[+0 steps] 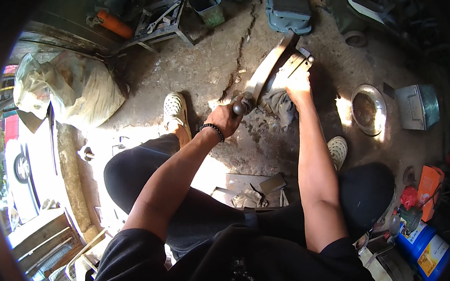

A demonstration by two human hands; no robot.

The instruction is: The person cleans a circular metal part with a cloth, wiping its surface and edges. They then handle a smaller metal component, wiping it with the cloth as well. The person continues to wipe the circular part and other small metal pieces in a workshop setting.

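Observation:
My left hand (223,121), a beaded bracelet at its wrist, is closed around a dark metal tool with a rounded ball end (239,108). Right against the tool's head rises a long curved metal piece (266,66), its band arching up and away to the right. My right hand (299,86) is closed at a brass-toned, block-like part (294,65) beside that band; whether the two are one piece I cannot tell. Under them, a crumpled grey cloth (281,106) lies on the floor. The fingers of both hands are partly hidden.
A blue-grey metal housing (288,11) stands ahead, with a bucket (207,8) and metal frame (162,23) to its left. At right are a round metal pan (368,110), a box (416,107) and a blue container (422,248). A plastic sack (73,87) sits left.

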